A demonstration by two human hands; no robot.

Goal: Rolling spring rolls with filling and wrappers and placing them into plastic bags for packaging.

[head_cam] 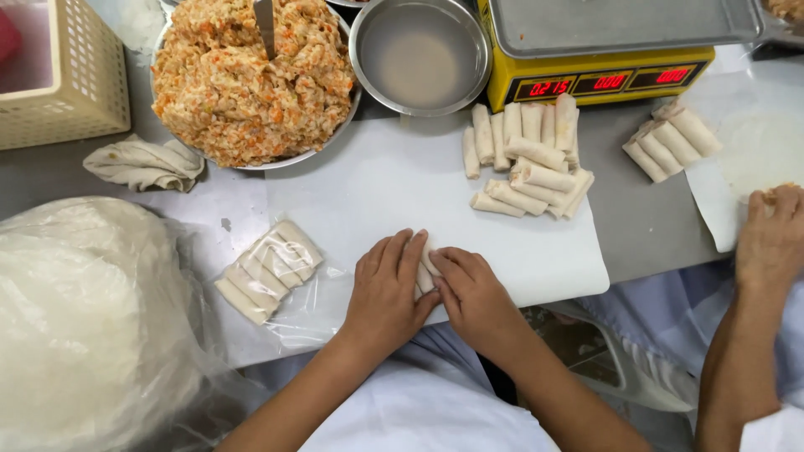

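Left hand, right hand pressing spring roll, clear bag left

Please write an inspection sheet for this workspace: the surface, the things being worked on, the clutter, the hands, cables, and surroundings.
Surface: metal table with a white sheet on it.
Job's things: a roll under both hands; finished rolls piled behind; filling bowl; wrapper stack in plastic.
Clutter: cloth, bagged rolls, water bowl.
Hands: left hand and right hand press on the roll.
Cables: nothing seen.
Surroundings: yellow scale, beige basket, another person's hand near more rolls.
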